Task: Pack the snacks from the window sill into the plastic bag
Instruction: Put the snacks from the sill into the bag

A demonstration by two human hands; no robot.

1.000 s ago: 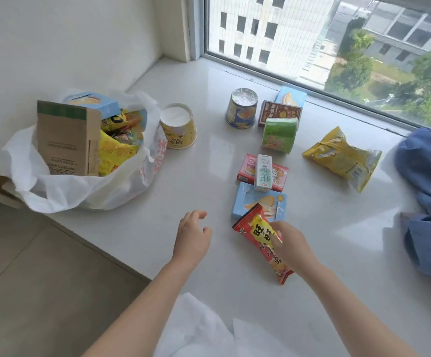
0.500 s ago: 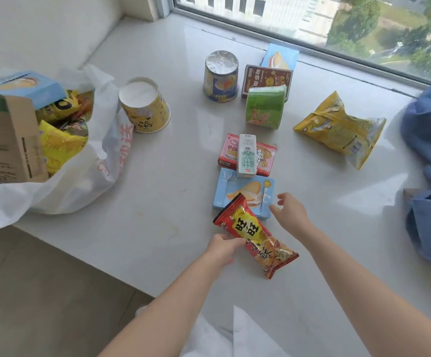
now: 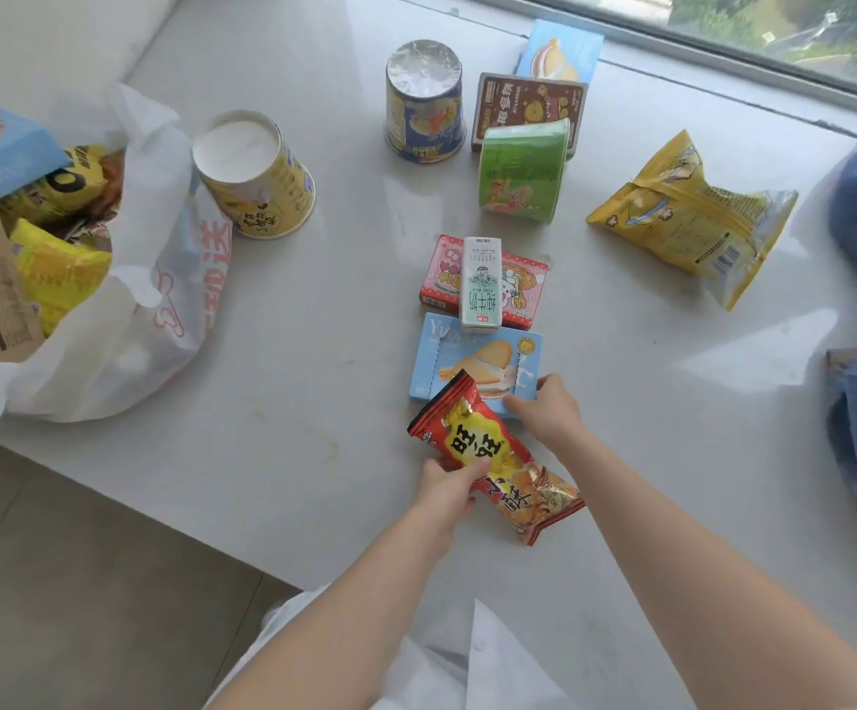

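The red snack packet [image 3: 493,456] has passed from the right hand [image 3: 544,409] to the left hand [image 3: 449,486], which now grips it near the window sill's [image 3: 313,351] near edge. The right hand, fingers curling, has reached the blue biscuit box [image 3: 472,358]; the plastic bag [image 3: 124,320] waits far left.

My left hand [image 3: 447,491] grips the red snack packet [image 3: 498,461], tilted off the window sill [image 3: 313,325] — my right hand [image 3: 547,409] touches the pale blue biscuit box [image 3: 472,356] lying flat behind it. The white plastic bag [image 3: 124,320] sits open at the left, already stuffed with packets.
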